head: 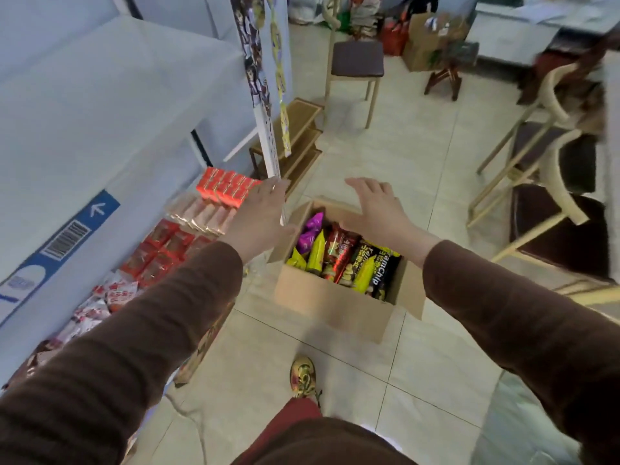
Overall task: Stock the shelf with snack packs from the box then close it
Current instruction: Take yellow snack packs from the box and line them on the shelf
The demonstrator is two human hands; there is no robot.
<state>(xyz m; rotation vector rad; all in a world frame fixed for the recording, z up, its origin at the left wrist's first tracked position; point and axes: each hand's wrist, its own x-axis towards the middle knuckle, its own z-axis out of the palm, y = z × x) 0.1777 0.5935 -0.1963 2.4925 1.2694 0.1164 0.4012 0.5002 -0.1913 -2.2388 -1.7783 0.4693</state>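
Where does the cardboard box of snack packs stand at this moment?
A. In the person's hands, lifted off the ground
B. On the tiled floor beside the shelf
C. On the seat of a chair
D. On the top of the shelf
B: the open cardboard box rests on the tiled floor next to the shelf, with the left hand and right hand spread open above it, holding nothing.

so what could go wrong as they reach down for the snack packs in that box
1. The packs stand tightly together in the open box, so pulling one could drag its neighbours out onto the floor.
2. Both the left hand and the right hand are open above the box; an upright flap could catch a sleeve.
3. The foot is near the box and might nudge it.
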